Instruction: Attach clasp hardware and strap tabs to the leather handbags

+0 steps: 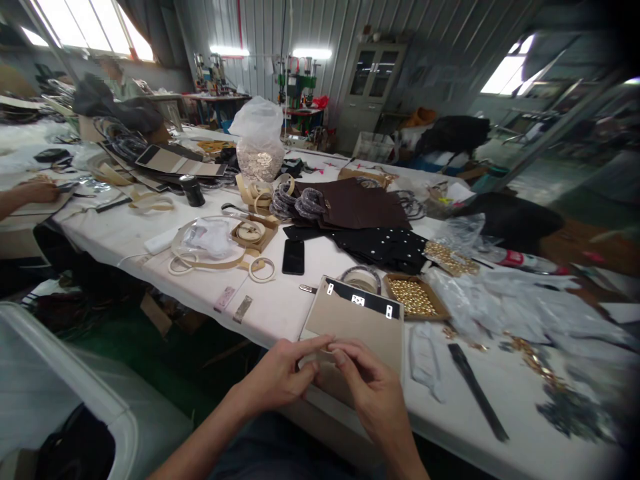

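Observation:
My left hand [286, 375] and my right hand [369, 381] meet at their fingertips over the near part of a beige bag panel [353, 325]. The right thumb and fingers are pinched together, and the left index finger reaches across to touch them. Whatever is between the fingertips is too small and covered to make out. Along the panel's far edge runs a black strip [371, 305] with several white fittings on it. A dark looped handle [361, 271] shows just behind the panel. Right of the panel, a cardboard box of gold-coloured studs [413, 297] stands close by.
A black phone [293, 257], tape rolls [262, 269] and dark brown panels [367, 205] lie farther back. At right are a black strap [479, 392] and plastic bags [505, 313]. Another person's hand [43, 191] is at far left. A white bin [120, 413] stands lower left.

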